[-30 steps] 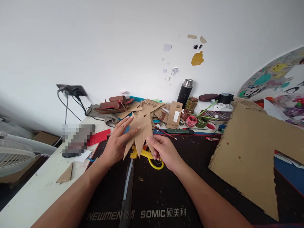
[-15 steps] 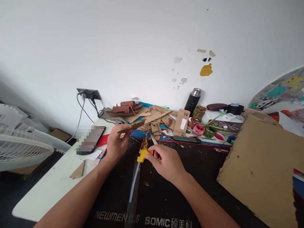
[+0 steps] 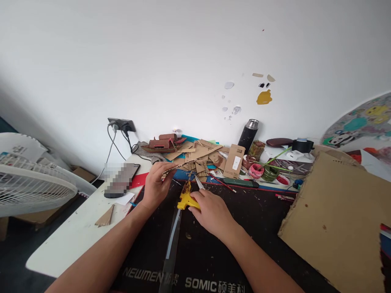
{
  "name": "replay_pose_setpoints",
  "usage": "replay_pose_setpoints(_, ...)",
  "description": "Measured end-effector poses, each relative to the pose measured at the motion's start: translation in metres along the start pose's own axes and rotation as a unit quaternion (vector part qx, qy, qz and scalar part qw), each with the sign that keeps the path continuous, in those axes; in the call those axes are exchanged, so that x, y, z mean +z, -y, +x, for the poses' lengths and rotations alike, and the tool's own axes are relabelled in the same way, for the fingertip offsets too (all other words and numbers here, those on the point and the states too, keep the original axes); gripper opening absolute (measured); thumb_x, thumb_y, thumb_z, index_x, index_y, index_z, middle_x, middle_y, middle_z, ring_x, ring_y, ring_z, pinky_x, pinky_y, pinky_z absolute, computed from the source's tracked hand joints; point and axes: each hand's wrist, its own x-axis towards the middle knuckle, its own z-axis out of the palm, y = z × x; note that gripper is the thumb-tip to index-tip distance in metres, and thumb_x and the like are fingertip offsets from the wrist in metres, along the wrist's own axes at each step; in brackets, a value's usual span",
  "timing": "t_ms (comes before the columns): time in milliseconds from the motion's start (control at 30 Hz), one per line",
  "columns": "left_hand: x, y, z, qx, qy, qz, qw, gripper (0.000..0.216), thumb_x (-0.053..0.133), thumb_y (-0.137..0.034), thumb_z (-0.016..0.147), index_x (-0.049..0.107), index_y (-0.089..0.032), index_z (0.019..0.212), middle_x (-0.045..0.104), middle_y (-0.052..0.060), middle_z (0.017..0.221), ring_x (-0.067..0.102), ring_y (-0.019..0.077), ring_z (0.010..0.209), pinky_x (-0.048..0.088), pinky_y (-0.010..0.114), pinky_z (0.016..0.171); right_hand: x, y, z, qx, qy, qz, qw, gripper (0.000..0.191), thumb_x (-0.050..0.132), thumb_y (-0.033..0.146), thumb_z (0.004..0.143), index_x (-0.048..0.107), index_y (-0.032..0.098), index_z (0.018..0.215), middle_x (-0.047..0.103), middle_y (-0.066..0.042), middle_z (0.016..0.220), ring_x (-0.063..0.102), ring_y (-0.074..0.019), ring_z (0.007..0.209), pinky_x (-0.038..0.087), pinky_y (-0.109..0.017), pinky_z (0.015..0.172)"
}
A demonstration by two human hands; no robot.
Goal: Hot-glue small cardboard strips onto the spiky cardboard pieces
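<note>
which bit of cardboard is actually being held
The edge-on piece, pinched in the left hand; no hand holds the heaped scraps, small wedge or big sheet at right.

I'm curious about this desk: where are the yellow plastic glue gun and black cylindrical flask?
Yellow plastic glue gun [image 3: 184,201]: head view, on its body.
Black cylindrical flask [image 3: 248,137]: head view, on its side.

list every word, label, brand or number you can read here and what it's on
"NEWMEN": on the black mat; the characters after it are partly covered by a strip and unclear.
"SOMIC硕美科": on the same mat, to the right.
Too small to read: print on the upright brown cardboard piece and its white label.
Blurred out: the phone screen.
</note>
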Motion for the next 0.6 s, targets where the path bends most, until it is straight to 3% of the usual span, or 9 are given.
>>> replay_pose_setpoints(133, -0.001, 0.003, 0.001, -0.013, -0.023, 0.01, 1.0, 0.013, 0.069, -0.022, 0.104, 0.076, -0.026, 0.113, 0.079, 0.004, 0.106, 0.072, 0.0208, 0.1, 0.056, 0.035, 0.091, 0.004, -0.006, 0.003, 0.036, -0.056, 0.131, 0.989, 0.026, 0.076, 0.025, 0.096, 0.077, 0.022, 0.122, 0.079, -0.01, 0.116, 0.076, -0.0278, 0.1, 0.055, -0.038, 0.086)
replay_pose_setpoints(233, 0.0, 0.009, 0.0, -0.063, -0.067, 0.009, 0.996, 0.008, 0.07, -0.028, 0.102, 0.076, -0.024, 0.105, 0.078, 0.004, 0.103, 0.072, 0.0212, 0.097, 0.057, 0.035, 0.09, 0.008, -0.015, 0.008, 0.084, -0.114, 0.291, 0.946, 0.022, 0.076, 0.029, 0.092, 0.079, 0.021, 0.112, 0.074, -0.004, 0.09, 0.069, -0.0216, 0.078, 0.052, -0.033, 0.072)
replay_pose_setpoints(333, 0.001, 0.015, -0.003, -0.144, -0.092, 0.008, 0.985, 0.016, 0.07, -0.036, 0.101, 0.075, -0.021, 0.102, 0.078, 0.005, 0.1, 0.072, 0.0202, 0.088, 0.056, 0.034, 0.084, 0.005, -0.024, 0.014, 0.127, -0.138, 0.517, 0.835, 0.034, 0.077, 0.048, 0.09, 0.077, 0.019, 0.109, 0.065, 0.001, 0.076, 0.059, -0.0163, 0.06, 0.043, -0.027, 0.05)
replay_pose_setpoints(467, 0.003, 0.02, -0.006, -0.187, -0.101, 0.01, 0.977, 0.022, 0.07, -0.042, 0.099, 0.075, -0.02, 0.103, 0.078, 0.005, 0.098, 0.071, 0.0203, 0.086, 0.056, 0.034, 0.084, -0.013, -0.035, 0.017, 0.17, -0.187, 0.706, 0.662, 0.053, 0.095, 0.054, 0.072, 0.07, 0.02, 0.103, 0.066, 0.001, 0.072, 0.059, -0.014, 0.057, 0.037, -0.02, 0.041)
replay_pose_setpoints(600, 0.007, 0.018, -0.008, -0.172, -0.089, -0.012, 0.981, 0.023, 0.07, -0.042, 0.099, 0.074, -0.021, 0.105, 0.077, 0.006, 0.101, 0.072, 0.0208, 0.09, 0.057, 0.036, 0.087, -0.031, -0.042, 0.015, 0.122, -0.191, 0.796, 0.561, 0.053, 0.102, 0.052, 0.069, 0.062, 0.022, 0.087, 0.061, 0.004, 0.071, 0.055, -0.0091, 0.056, 0.037, -0.015, 0.039)
